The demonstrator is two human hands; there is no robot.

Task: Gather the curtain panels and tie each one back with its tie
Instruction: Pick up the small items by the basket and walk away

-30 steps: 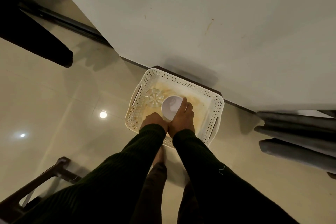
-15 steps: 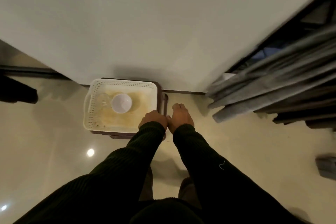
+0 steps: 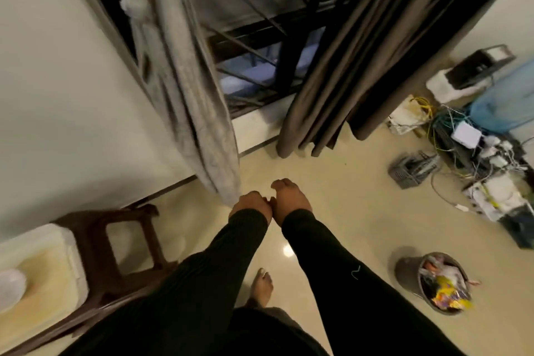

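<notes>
The grey curtain panel [image 3: 187, 89] hung gathered into a narrow bundle along the left edge of the dark window [image 3: 254, 37], against the pale wall [image 3: 57, 81], its lower end reaching down to just beside the left hand. A fluffy pale tie [image 3: 133, 0] sat high on it, near the top of the picture, though the blur made it hard to tell how it was fastened. The brown curtain panel [image 3: 361, 66] hung in loose folds on the right side of the window, its hem close to the floor [image 3: 332, 196].

Both arms in dark sleeves stretched forward, hands close together and touching at the thumbs. The left hand [image 3: 252, 204] was loosely curled with its knuckles up, right by the hem of the grey panel; whether it touched the cloth could not be told, and it held nothing visible. The right hand [image 3: 290, 199] was also loosely curled, with nothing in it.

To the lower left stood a brown stool [image 3: 115, 240] bearing a white basket [image 3: 49, 272] with a white bowl [image 3: 10, 287] inside. A bare foot [image 3: 261, 287] showed below the arms. At the right lay a tangle of cables and boxes [image 3: 476, 147], and nearer, a grey bin [image 3: 433, 282] full of wrappers
</notes>
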